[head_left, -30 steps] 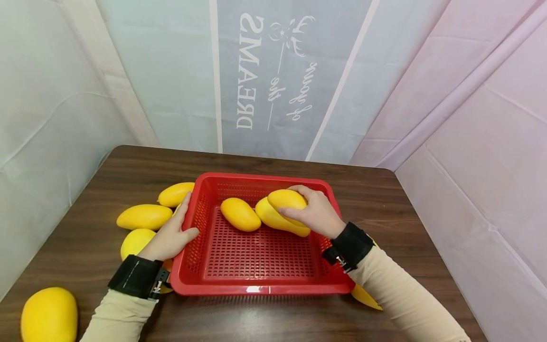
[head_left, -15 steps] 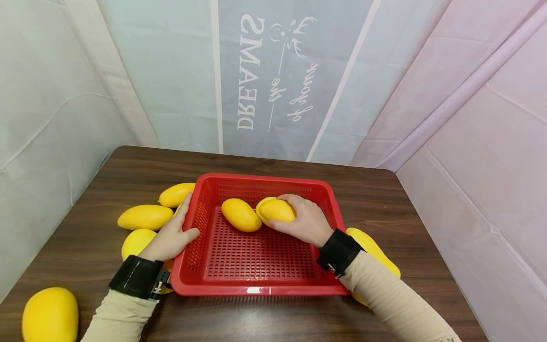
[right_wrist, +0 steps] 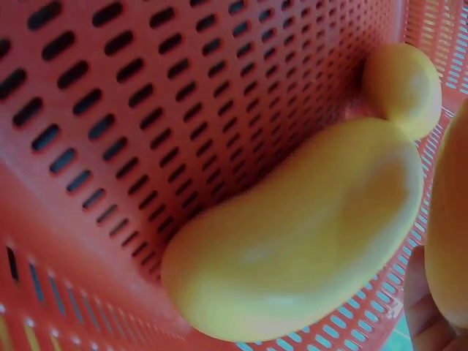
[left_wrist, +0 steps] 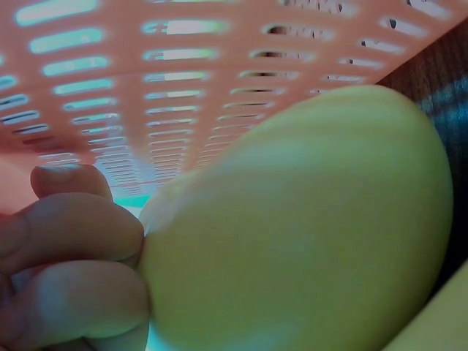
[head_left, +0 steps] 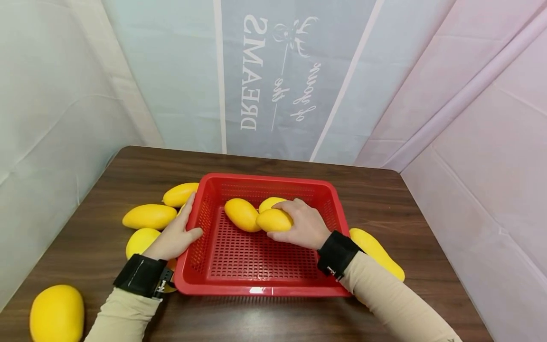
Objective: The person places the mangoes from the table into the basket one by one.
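On a brown table (head_left: 372, 199) before lettered cloth (head_left: 188, 76) sits a basket (head_left: 222, 289).

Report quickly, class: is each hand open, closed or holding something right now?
Left hand: closed, holding the red basket by its left side.
Right hand: closed, holding a yellow mango.

Open from above: near-left part of red basket (head_left: 239, 290), walled all round. Far middle blocked by two yellow fruits (head_left: 241, 215) plus held fruit (head_left: 274, 220) in right grip (head_left: 303, 223). Left side crowded: left grip (head_left: 177, 237), outer fruits (head_left: 149, 216). Right: forearm (head_left: 386, 292), long fruit (head_left: 379, 251). Table (head_left: 282, 167) strip behind passable, up to cloth wall (head_left: 295, 137)
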Demonstrator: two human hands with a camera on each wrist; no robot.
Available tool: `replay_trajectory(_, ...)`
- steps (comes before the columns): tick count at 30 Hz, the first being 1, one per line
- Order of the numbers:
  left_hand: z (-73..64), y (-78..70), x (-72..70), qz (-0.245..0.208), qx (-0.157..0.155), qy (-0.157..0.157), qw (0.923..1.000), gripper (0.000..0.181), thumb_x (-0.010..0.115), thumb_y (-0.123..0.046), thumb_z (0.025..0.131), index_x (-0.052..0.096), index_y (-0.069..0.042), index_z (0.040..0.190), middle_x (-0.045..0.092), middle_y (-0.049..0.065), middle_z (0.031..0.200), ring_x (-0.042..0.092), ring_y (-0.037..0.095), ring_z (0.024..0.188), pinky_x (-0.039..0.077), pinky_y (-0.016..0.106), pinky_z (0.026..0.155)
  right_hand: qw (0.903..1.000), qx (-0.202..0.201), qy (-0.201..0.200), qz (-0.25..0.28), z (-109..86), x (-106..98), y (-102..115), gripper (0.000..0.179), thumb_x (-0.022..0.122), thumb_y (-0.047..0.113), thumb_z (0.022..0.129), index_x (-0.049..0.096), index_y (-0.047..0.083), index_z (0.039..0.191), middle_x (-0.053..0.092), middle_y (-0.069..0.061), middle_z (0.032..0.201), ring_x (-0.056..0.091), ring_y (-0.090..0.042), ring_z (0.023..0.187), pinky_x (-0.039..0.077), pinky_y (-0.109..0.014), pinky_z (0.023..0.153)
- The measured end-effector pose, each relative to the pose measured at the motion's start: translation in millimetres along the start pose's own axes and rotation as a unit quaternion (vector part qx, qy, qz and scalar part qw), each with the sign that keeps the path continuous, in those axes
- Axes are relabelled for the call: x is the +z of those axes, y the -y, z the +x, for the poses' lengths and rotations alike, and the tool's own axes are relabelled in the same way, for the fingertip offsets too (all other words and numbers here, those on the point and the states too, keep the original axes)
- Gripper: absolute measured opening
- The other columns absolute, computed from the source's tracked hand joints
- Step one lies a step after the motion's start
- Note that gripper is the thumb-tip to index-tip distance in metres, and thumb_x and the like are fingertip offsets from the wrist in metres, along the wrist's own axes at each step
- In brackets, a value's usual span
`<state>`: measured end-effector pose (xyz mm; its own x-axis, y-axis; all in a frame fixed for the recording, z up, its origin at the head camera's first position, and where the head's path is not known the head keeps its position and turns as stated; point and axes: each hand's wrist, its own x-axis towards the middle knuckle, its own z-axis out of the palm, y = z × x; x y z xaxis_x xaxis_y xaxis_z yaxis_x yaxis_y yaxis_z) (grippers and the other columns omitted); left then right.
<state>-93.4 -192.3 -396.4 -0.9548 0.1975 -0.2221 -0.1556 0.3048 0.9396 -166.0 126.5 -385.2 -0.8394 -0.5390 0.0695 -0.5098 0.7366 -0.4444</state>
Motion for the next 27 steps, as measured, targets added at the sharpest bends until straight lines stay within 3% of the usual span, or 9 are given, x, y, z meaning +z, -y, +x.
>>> replay_trajectory(8, 1.8, 2.5, -0.4, -0.004, 0.0, 0.002, 1.0, 0.093, 0.046, -0.002, 0.096, -0.016, -0.037, 0.156, 0.02, 0.029, 0.158, 0.063, 0.044, 0.112, 0.061, 0.05, 0.078, 0.9992, -0.029, 0.025, -0.015, 0.3, 3.5, -1.7, 0.059, 0.076, 0.054, 0.073, 0.065, 0.023, 0.122, 0.067, 0.004, 0.111, 0.052, -0.014, 0.093, 0.049, -0.028, 0.068)
replay_trajectory(14, 2.8, 4.3, -1.1, -0.005, 0.0, 0.001, 1.0, 0.093, 0.046, -0.001, 0.096, -0.015, -0.038, 0.156, 0.021, 0.028, 0.158, 0.063, 0.044, 0.111, 0.061, 0.05, 0.077, 0.9977, -0.042, 0.031, -0.042, 0.6, 5.8, -1.6, 0.061, 0.075, 0.056, 0.074, 0.065, 0.02, 0.123, 0.06, 0.0, 0.122, 0.056, -0.018, 0.104, 0.053, -0.032, 0.077)
replay_trajectory(21, 2.8, 5.1, -1.4, -0.007, 0.01, 0.003, 0.9999, 0.094, 0.047, -0.001, 0.096, -0.015, -0.038, 0.156, 0.02, 0.029, 0.158, 0.062, 0.045, 0.112, 0.061, 0.051, 0.078, 0.9951, -0.056, 0.03, -0.076, 1.6, 8.6, -1.7, 0.062, 0.077, 0.057, 0.073, 0.067, 0.019, 0.121, 0.056, 0.001, 0.107, 0.051, -0.013, 0.09, 0.047, -0.024, 0.066)
replay_trajectory(27, 3.9, 6.7, -2.5, 0.005, 0.0, -0.002, 1.0, 0.093, 0.045, -0.001, 0.096, -0.015, -0.038, 0.156, 0.02, 0.028, 0.158, 0.062, 0.044, 0.113, 0.061, 0.05, 0.079, 0.9932, -0.064, 0.034, -0.091, 3.1, 12.2, -2.4, 0.065, 0.08, 0.057, 0.071, 0.066, 0.019, 0.122, 0.053, 0.001, 0.102, 0.048, -0.012, 0.086, 0.043, -0.022, 0.061)
